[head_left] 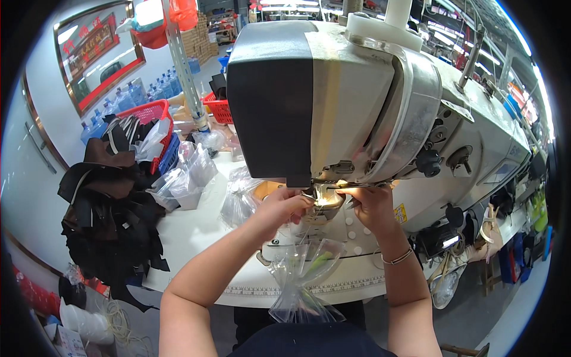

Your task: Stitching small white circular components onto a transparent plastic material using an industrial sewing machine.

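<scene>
A large sewing machine (357, 101) with a dark end cover fills the upper middle of the head view. Under its head, a small lamp lights the needle area and the metal sewing bed (326, 209). My left hand (282, 209) is closed in a pinch just left of the needle area, thumb against fingers. On the other side, my right hand (373, 207) has its fingers bent together close to the presser foot. Whatever lies between the fingers of either hand is too small and too hidden to name.
A clear plastic bag (304, 271) hangs at the table's front edge, before my body. Dark cut pieces (110, 220) heap up at the left. Behind them stand a red basket (162, 113) and more clear bags (189, 172). Black knobs (428, 162) jut from the machine's side.
</scene>
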Demonstrator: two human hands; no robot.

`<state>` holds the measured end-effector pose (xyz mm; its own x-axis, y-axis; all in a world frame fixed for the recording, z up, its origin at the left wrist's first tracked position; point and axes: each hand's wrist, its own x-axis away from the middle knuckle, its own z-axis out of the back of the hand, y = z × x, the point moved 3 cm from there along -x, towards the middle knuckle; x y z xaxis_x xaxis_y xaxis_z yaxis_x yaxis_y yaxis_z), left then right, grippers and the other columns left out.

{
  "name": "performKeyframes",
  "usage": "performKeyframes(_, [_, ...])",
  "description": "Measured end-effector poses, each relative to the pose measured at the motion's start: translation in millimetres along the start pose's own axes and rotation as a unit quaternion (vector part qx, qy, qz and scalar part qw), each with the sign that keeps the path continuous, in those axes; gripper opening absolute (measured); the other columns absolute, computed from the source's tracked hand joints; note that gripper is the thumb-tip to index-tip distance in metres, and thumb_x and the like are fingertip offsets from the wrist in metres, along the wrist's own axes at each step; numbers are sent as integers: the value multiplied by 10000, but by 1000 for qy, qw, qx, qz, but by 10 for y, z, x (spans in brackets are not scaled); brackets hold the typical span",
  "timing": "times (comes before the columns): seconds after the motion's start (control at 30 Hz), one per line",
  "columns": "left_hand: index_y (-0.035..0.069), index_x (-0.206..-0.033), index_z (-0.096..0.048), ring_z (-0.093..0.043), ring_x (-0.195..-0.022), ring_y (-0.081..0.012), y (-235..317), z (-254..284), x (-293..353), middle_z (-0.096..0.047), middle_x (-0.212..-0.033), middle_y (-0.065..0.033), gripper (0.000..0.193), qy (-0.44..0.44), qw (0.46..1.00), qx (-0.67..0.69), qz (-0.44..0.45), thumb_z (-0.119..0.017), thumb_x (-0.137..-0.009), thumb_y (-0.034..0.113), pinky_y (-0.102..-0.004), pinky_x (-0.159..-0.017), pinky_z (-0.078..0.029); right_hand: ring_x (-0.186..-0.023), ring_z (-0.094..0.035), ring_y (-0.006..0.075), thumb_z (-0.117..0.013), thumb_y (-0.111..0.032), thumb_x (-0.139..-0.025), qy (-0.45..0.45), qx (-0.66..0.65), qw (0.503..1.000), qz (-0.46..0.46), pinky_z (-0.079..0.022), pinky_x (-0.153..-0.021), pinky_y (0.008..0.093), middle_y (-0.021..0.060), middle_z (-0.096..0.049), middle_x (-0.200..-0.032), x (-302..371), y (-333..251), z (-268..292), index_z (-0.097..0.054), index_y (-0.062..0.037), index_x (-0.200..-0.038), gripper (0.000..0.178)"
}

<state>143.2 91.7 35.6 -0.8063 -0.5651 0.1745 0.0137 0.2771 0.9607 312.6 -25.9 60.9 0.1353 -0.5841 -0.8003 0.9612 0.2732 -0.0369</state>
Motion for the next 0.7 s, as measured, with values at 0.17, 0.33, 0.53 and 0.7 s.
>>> performKeyframes(0.17, [35, -885, -639, -588, -750, -123, 235, 157, -109, -613, -845, -43, 123, -16, 994, -110, 9, -610, -803, 123, -270, -728, -468, -556, -518, 177, -584, 18, -508, 4, -12, 1000, -2, -394, -577, 318, -8, -526, -578, 3, -34, -16, -663, -157, -909, 444])
performKeyframes(0.33, [53, -865, -632, -532, -611, -58, 47, 93, -76, -597, -717, -15, 120, 9, 997, 0, 81, -625, -780, 137, -189, -556, -414, -648, -525, 194, -579, 26, -562, 51, 16, 998, 45, -433, -620, 320, 23, -602, -824, 53, -270, 48, -628, -132, -962, 433])
performKeyframes(0.53, [56, -818, -617, -516, -590, -60, -39, 44, -16, -582, -698, 0, 106, -39, 996, 74, 3, -564, -820, 148, -201, -563, -418, -719, -492, 179, -632, -17, -666, 60, 35, 991, 116, -435, -590, 269, 21, -625, -987, 134, -687, 55, -638, -134, -895, 257])
performKeyframes(0.7, [49, -787, -579, -512, -589, -73, -106, -43, 45, -561, -677, -9, 83, 26, 993, 109, -34, -565, -817, 125, -209, -564, -424, -722, -488, 167, -636, -43, -635, 36, 25, 995, 94, -422, -589, 272, 2, -645, -957, 99, -629, 116, -629, -117, -868, 245])
